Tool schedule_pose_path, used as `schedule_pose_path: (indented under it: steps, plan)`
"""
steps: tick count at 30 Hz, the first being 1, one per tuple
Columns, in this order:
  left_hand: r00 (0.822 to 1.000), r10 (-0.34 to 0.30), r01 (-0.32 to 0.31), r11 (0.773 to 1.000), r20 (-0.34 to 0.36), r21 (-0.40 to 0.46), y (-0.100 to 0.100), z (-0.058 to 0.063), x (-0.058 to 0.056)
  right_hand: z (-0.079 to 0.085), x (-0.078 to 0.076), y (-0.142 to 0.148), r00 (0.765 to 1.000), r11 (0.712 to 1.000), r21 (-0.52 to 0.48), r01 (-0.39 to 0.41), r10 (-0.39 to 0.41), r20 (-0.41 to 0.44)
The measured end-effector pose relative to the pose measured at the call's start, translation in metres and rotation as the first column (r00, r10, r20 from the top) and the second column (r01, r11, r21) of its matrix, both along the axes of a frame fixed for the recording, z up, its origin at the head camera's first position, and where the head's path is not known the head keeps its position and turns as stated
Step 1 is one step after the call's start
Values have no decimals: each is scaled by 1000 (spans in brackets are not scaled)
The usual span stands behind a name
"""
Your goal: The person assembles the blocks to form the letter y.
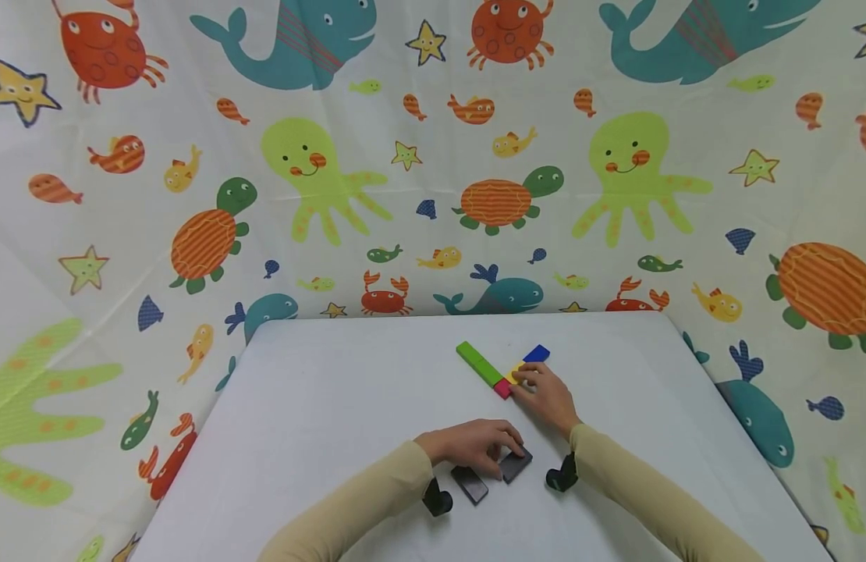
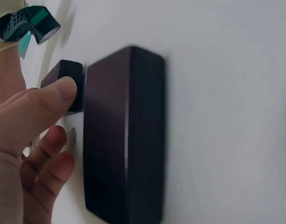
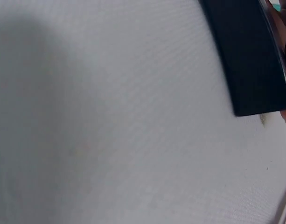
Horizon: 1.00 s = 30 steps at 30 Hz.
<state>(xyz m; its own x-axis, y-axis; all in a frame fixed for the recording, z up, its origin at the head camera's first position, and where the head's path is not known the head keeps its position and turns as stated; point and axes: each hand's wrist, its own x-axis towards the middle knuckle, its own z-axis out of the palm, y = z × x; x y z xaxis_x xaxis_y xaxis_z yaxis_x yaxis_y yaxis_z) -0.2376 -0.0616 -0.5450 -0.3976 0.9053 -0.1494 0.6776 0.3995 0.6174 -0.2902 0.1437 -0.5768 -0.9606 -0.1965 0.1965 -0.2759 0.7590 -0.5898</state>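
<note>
In the head view my left hand [image 1: 475, 446] pinches a dark rectangular block [image 1: 516, 465]; the left wrist view shows the thumb against this block [image 2: 73, 69]. A second dark block [image 1: 470, 485] lies on the table just below that hand and looms large in the left wrist view [image 2: 124, 135]. Farther up, my right hand [image 1: 548, 400] has thumb and fingers around a yellow block [image 1: 513, 376], partly hidden by the fingers. Beyond the yellow block sits a blue block [image 1: 537, 353]. A red block [image 1: 502, 389] forms the corner, joined by a green strip [image 1: 479, 364].
Everything rests on a white table [image 1: 321, 406]. Behind it hangs a white cloth [image 1: 433, 234] printed with sea animals. Black wrist cameras are strapped under both sleeves, the left one [image 1: 438, 499] close to the second dark block.
</note>
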Motion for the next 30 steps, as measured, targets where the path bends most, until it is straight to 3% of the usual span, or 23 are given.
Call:
schedule_pose_path:
  steps: [5,9,16,21,30]
  plan:
    - [998,39,-38,999,-44,22,-7,1,-1,0,1,0,1000,1000,3,-2,2,1]
    - [990,118,-116,992,-71,43,-11,-2,-3,1,2,0,1000,1000,-9,-8,8,-6]
    - [954,300,-300,949,16,102,-22,-1,-13,2,3,1,1000,1000,-10,-12,12,-1]
    - [941,339,-337,934,3,117,-34,3,-25,3,3,1,1000,999,-25,-20,20,-2]
    - [926,375,-375,927,-34,23,-51,3,-42,1,2,1,999,1000,-19,-3,4,38]
